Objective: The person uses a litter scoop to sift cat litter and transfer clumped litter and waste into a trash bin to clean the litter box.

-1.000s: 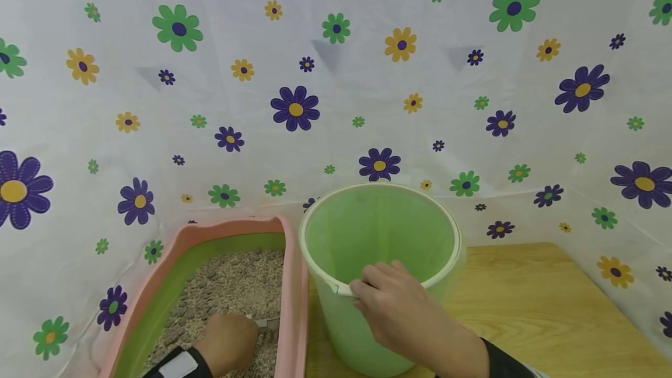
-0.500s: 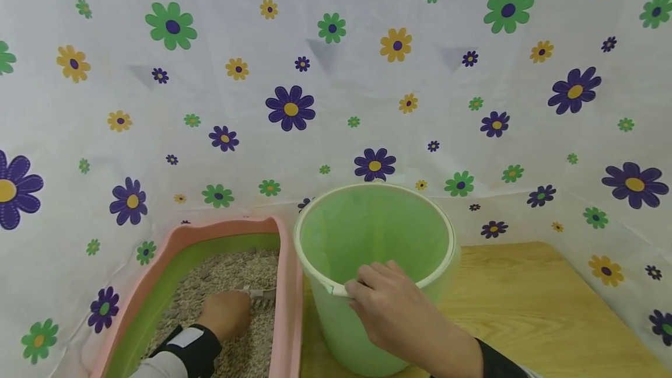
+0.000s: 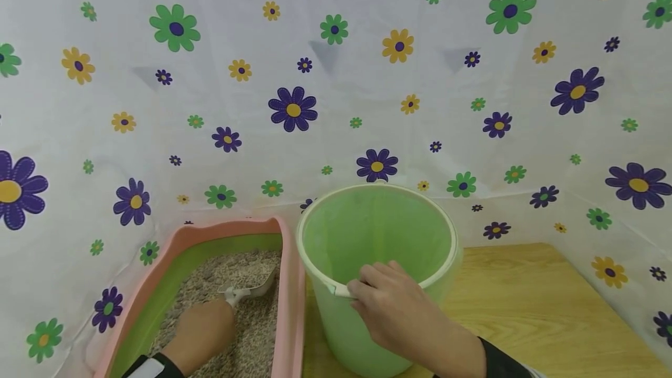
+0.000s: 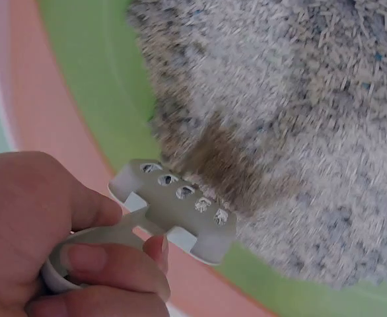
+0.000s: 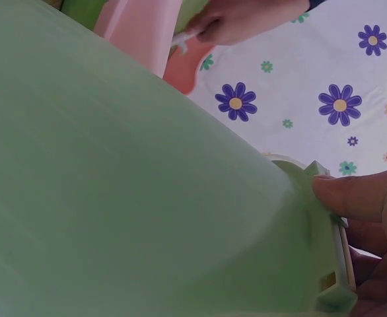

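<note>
In the head view my left hand grips the handle of a pale grey slotted litter scoop, over the litter tray with its pink rim and green inner wall. Coarse beige-grey cat litter covers the tray's bottom. The left wrist view shows the scoop's slots close up, with a blurred brownish patch of litter beside them. To the right, my right hand holds the near rim of a tall light green bucket, its thumb outside and fingers over the edge.
The bucket stands close against the tray's right side on a wood-grain table. Behind and at both sides hangs a white sheet with printed flowers. The tray's raised pink wall lies between litter and bucket.
My left hand first moved away from me across the litter, then back and left. The scoop has turned, so more of its bowl shows. My right hand stays on the bucket rim.
</note>
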A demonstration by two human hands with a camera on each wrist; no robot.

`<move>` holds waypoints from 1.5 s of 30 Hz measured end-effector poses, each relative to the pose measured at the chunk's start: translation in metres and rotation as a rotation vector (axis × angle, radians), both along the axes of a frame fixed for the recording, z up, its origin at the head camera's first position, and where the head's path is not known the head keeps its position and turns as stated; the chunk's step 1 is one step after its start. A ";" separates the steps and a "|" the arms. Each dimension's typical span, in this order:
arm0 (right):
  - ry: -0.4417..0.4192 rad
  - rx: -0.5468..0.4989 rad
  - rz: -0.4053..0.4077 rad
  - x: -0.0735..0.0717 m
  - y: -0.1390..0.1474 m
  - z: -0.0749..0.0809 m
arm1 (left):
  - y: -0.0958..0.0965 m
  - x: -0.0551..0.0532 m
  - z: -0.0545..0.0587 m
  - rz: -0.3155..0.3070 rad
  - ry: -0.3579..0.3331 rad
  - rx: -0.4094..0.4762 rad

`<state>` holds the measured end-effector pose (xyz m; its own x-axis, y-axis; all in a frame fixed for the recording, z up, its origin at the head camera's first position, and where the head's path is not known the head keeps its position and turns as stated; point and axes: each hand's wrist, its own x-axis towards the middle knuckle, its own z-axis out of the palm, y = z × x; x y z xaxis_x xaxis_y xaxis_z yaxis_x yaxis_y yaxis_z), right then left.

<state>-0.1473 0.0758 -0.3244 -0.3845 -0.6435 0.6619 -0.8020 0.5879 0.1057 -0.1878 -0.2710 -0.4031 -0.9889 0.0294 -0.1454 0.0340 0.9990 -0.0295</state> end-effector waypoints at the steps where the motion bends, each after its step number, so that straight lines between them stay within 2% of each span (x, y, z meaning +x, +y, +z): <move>1: 0.001 -0.003 0.001 0.000 0.000 0.000 | -0.001 0.002 0.003 0.005 0.016 0.004; 7: -0.015 -0.003 0.006 -0.001 0.002 0.000 | -0.009 0.017 0.018 0.020 0.079 0.036; 14: -0.042 0.001 0.012 -0.001 0.002 -0.001 | -0.010 0.031 0.026 0.149 0.112 0.151; 16: -0.039 0.000 0.015 -0.001 0.001 -0.002 | -0.010 0.033 0.027 0.167 0.118 0.160; 24: -0.037 -0.024 0.019 -0.001 0.001 -0.003 | -0.011 0.037 0.028 0.146 0.236 0.163; 32: -0.068 -0.027 0.028 -0.001 0.002 -0.003 | -0.011 0.036 0.031 0.157 0.270 0.181; 39: -0.056 -0.026 0.029 -0.001 0.002 -0.002 | -0.011 0.037 0.036 0.129 0.381 0.163; 45: -0.045 -0.024 0.036 -0.003 0.003 -0.004 | -0.013 0.037 0.041 0.123 0.407 0.144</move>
